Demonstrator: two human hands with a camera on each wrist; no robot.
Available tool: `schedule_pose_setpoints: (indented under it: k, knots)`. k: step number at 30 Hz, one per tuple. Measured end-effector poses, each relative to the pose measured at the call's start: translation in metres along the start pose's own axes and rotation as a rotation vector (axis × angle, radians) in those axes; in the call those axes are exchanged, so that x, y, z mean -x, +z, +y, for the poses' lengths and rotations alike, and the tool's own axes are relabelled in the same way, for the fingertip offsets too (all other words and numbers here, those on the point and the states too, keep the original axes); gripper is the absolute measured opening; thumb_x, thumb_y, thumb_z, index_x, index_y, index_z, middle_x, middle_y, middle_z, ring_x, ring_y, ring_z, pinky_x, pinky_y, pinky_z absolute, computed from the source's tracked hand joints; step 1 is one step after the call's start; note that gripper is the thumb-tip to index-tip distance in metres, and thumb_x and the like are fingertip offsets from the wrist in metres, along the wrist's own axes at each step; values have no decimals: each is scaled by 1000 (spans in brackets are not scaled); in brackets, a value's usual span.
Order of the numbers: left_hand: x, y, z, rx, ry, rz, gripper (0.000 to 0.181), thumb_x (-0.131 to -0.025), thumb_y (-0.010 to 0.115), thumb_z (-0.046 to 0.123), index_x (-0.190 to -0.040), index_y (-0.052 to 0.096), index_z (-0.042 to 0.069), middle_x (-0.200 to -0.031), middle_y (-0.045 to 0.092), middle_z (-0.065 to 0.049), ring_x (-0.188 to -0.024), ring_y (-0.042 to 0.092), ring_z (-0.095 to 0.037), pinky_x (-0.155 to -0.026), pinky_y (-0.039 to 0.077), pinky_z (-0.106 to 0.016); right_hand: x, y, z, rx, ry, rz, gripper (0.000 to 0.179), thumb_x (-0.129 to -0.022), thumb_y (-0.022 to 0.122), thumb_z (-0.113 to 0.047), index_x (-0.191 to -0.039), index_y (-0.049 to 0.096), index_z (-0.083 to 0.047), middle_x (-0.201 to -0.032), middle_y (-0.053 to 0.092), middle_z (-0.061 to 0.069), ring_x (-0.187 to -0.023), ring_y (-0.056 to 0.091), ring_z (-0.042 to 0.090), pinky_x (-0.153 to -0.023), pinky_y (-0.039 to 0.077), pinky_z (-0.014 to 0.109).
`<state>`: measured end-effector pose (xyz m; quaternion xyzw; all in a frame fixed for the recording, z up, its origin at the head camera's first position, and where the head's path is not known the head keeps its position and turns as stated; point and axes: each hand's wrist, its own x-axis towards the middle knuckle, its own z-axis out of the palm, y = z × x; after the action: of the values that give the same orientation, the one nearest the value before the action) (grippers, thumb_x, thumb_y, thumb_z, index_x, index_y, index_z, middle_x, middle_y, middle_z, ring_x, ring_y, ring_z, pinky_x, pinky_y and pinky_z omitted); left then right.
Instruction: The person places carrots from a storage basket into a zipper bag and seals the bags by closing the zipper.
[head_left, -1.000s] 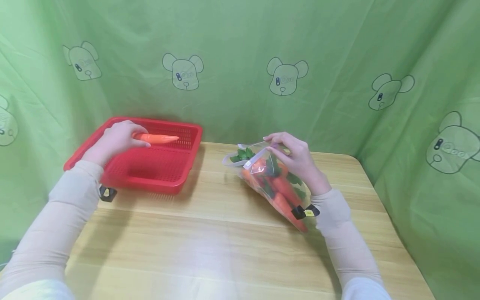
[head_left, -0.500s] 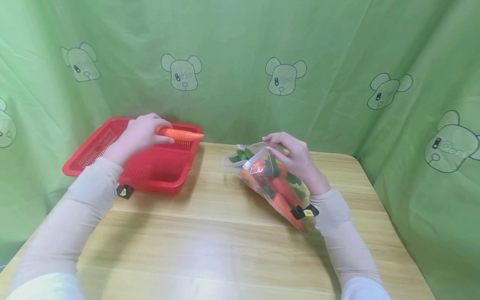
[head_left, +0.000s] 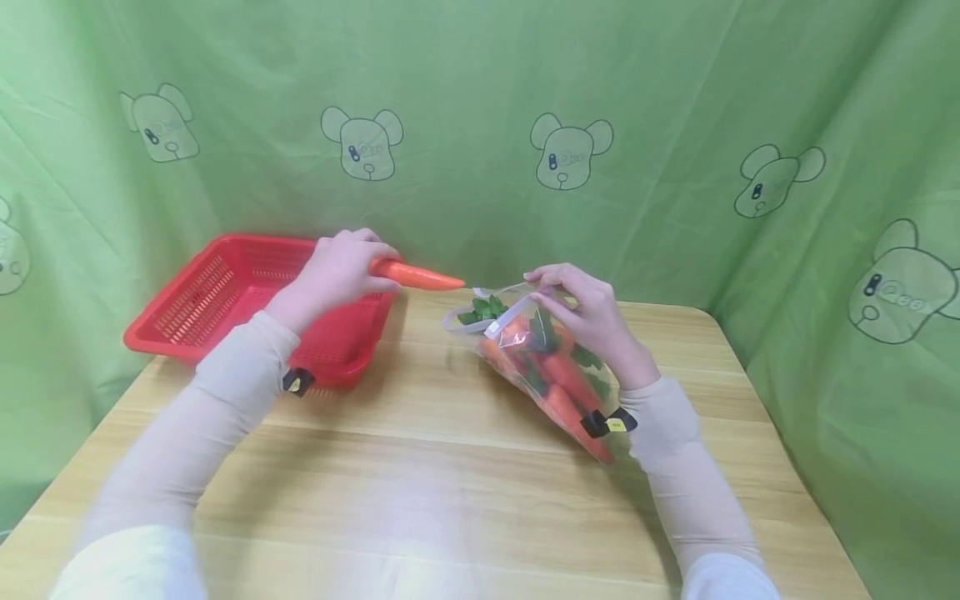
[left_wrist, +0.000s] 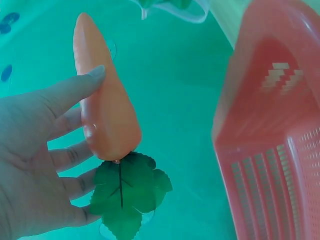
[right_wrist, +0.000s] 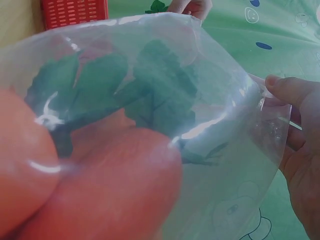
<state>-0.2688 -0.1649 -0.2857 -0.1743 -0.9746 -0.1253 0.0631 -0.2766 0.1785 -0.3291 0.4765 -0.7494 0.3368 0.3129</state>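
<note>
My left hand (head_left: 341, 268) grips an orange carrot (head_left: 420, 276) in the air, just past the right rim of the red basket. The tip points right, close to the mouth of a clear zip bag (head_left: 551, 367). In the left wrist view, thumb and fingers hold the carrot (left_wrist: 107, 107) near its thick end, and a green leaf (left_wrist: 131, 187) hangs from it. My right hand (head_left: 588, 312) pinches the bag's upper edge near its white zip strip (head_left: 513, 315). Several carrots with green leaves lie inside the bag, seen up close in the right wrist view (right_wrist: 105, 185).
A red plastic basket (head_left: 180, 292) with slotted walls stands at the back left of the wooden table (head_left: 420, 508); its visible floor is bare red. A green curtain (head_left: 465, 100) printed with bear heads hangs behind and at both sides.
My left hand has carried the carrot rightward from over the basket to near the bag's mouth. The right hand and the bag have stayed in place.
</note>
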Motion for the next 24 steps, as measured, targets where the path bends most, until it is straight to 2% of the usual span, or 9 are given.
schedule_pose_setpoints:
  k: [13,18,24]
  knots:
    - [-21,25,42,-69,83,14,41,-81,78,40,-116,70,21,-112,64,-3,-100,54,-24,-87,42,-43,0,3,1,-16,-8,11,18,-76,73,12,-87,62,1,-100,71,16,-93,69,27,-87,53,14]
    - [-24,32,59,-85,134,13,39,-81,76,41,-115,71,23,-110,64,-2,-98,54,-22,-84,44,-41,-1,3,1,-18,-7,8,18,-77,72,11,-87,62,1,-100,71,16,-93,69,28,-87,53,14]
    - [-26,41,75,-101,180,5,43,-81,75,44,-119,69,25,-115,63,0,-102,53,-22,-82,45,-41,0,5,1,-8,-5,2,18,-76,73,11,-87,62,2,-100,71,16,-94,69,28,-88,53,14]
